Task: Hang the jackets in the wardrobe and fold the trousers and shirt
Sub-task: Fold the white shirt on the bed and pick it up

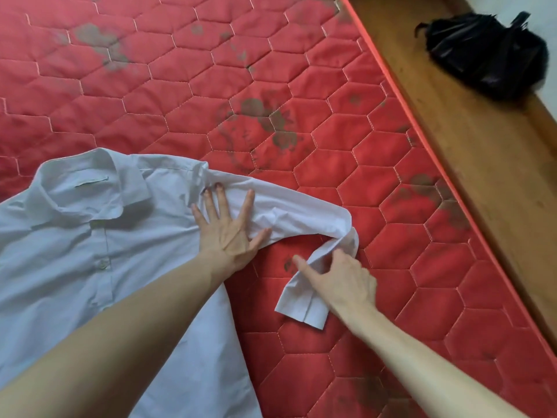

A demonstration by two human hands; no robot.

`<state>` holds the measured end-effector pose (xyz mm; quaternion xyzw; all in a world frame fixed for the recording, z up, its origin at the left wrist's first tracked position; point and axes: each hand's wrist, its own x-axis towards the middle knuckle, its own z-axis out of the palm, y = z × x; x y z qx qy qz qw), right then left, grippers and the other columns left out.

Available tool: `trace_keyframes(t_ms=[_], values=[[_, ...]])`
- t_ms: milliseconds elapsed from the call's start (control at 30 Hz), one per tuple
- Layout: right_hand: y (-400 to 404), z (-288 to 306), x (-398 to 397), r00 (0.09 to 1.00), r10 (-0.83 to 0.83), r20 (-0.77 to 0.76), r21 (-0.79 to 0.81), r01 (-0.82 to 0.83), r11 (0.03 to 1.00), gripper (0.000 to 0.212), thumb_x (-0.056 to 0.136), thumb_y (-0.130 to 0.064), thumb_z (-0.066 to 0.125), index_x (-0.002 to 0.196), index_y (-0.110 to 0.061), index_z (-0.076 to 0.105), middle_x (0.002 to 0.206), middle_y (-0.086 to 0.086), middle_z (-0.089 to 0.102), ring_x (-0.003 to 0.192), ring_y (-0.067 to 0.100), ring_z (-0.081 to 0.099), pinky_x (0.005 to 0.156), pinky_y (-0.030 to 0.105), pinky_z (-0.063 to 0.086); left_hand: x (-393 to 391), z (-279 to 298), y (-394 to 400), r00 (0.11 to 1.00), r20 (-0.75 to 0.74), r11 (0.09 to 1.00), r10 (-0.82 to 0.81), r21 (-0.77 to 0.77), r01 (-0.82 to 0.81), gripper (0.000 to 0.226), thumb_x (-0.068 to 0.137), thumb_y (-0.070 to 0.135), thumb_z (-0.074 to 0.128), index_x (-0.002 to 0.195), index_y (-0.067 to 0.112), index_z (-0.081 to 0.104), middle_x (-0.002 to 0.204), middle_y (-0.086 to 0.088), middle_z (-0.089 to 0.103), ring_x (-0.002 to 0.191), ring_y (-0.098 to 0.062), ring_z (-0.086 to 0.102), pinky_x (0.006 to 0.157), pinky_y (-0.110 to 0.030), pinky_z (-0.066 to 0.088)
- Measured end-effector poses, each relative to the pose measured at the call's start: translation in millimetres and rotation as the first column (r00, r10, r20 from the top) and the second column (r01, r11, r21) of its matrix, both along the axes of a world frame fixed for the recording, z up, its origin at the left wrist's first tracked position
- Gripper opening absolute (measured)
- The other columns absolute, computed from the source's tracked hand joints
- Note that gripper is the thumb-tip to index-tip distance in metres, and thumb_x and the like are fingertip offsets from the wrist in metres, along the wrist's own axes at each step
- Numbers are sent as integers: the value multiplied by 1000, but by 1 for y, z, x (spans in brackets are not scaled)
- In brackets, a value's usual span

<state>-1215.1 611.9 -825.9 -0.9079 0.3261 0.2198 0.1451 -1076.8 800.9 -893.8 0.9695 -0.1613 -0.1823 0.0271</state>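
I see the white shirt (90,251) lying front-up on the red quilted mattress (271,86), collar away from me. My left hand (229,227) presses flat on its shoulder seam, fingers spread wide and straight. Just beyond my thumb, the sleeve (301,212) bends back toward me. My right hand (340,279) pinches the sleeve near the cuff (301,306), fingers curled around the cloth. Far past my right fingers, a black bag (488,52) sits on the wooden ledge (482,161).

White shirt (90,267) on red mattress (271,70) — left hand (229,233) flat, right hand (343,279) on cuff (304,306).
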Motion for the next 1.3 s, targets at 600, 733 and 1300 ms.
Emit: trace_keyframes(t_ms=[600, 733, 1300], values=[[-215, 53, 33, 348, -933, -91, 909, 412, 65, 49, 107, -21, 39, 78, -19, 79, 79, 1, 78, 70, 16, 76, 56, 27, 61, 16, 6, -10, 998, -1, 997, -61, -41, 61, 84, 100, 68, 32, 167, 24, 8, 174, -13, -3, 161, -30, -6, 127, -58, 6], [-229, 17, 32, 126, -987, -97, 917, 398, -39, 67, 101, -68, 34, 123, -12, 64, 117, 8, 77, 109, 22, 73, 94, 39, 58, 14, 3, -24, 997, 68, 992, -45, -118, 53, 76, 103, 56, 40, 165, 18, 18, 172, -19, 11, 160, -36, 7, 125, -60, 16], [-180, -33, 120, 368, -806, 464, 601, 538, 591, 26, 94, -17, 68, 74, -19, 51, 71, -4, 54, 66, 14, 49, 59, 19, 41, 31, 14, -87, 837, 44, 832, -546, -94, 548, 48, 102, 27, 41, 149, 23, 39, 166, -13, 25, 150, -35, 30, 115, -50, 31]])
